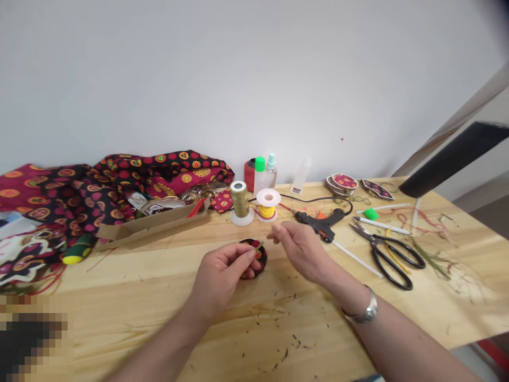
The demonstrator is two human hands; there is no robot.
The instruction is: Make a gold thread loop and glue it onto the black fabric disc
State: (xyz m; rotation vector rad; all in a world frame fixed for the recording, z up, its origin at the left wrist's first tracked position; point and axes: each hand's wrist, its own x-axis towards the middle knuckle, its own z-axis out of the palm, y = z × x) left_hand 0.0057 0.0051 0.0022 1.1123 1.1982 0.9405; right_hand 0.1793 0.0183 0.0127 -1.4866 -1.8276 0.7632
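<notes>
At the centre of the frame the left hand (222,276) has its fingers closed on a small fabric disc (260,257), just above the table (159,297). The right hand (302,249) pinches its fingers together beside it (whether on the thin thread (260,245), I cannot tell). A loose pinch could let the thread slip free, and the glue gun (322,225) near that hand could get knocked.
</notes>
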